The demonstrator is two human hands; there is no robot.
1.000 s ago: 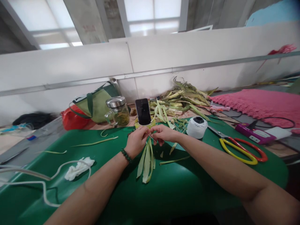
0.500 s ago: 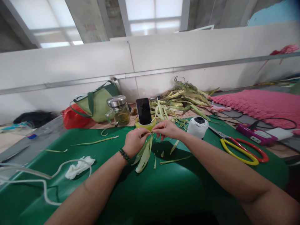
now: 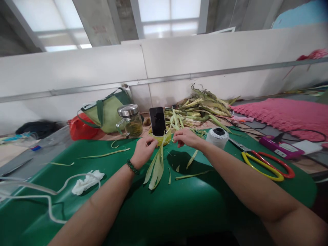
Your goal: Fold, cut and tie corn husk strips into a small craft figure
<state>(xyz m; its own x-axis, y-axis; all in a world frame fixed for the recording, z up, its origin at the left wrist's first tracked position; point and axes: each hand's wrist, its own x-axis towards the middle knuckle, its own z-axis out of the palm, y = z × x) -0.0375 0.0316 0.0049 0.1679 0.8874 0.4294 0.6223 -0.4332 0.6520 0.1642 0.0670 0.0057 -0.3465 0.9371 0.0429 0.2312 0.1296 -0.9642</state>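
Between my hands a bundle of pale green corn husk strips (image 3: pixel 156 167) hangs fanned downward over the green table cover, its narrow top in front of the phone stand. My left hand (image 3: pixel 145 150), with a dark beaded bracelet on the wrist, is closed in a pinch at the left of that narrow top. On the other side my right hand (image 3: pixel 188 138) is pinched too, a short gap from the husk. A fine thread, barely visible, seems to run between the fingertips across the husk. A white thread spool (image 3: pixel 217 137) stands right of my right hand.
A phone (image 3: pixel 158 121) leans on a yellow stand (image 3: pixel 160 140). Behind lies a husk pile (image 3: pixel 205 104). Scissors (image 3: pixel 263 165) rest at right, near a purple device (image 3: pixel 275 147). A glass mug (image 3: pixel 130 124), crumpled tissue (image 3: pixel 87 182) and white cable (image 3: pixel 50 208) are at left.
My hands, together at the husk's top before, have drawn apart: left hand leftward, right hand slightly rightward and up. The husk bundle hangs between them, now more exposed.
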